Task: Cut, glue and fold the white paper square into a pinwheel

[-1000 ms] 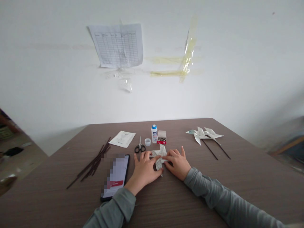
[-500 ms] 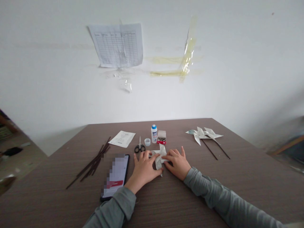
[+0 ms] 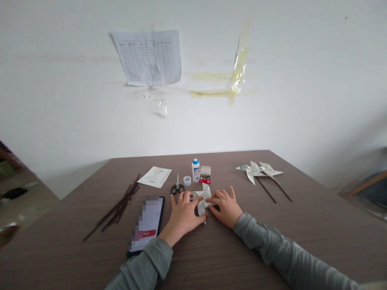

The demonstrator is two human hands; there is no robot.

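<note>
A folded paper pinwheel (image 3: 201, 207) made of printed paper lies on the table in front of me. My left hand (image 3: 185, 213) is over its left side, thumb low and index finger at the centre, gripping it. From the right, my right hand (image 3: 226, 207) holds the pinwheel's right blade with its fingertips, one finger raised. My fingers cover part of the folds. Just beyond are black-handled scissors (image 3: 177, 187), a small clear cup (image 3: 187, 181), a white glue bottle (image 3: 196, 170) with a blue cap and an open red box (image 3: 205, 178) of small pins or tacks.
A phone (image 3: 148, 225) lies left of my left arm, beside several dark sticks (image 3: 116, 207). Folded paper sheets (image 3: 155, 177) rest behind it. At the right are finished pinwheels (image 3: 255, 169) on sticks. The table (image 3: 302, 229) meets a white wall bearing a taped chart (image 3: 151, 58).
Both hands stay in nearly the same place on the pinwheel. The whole view shifts very slightly; nothing else visibly moves.
</note>
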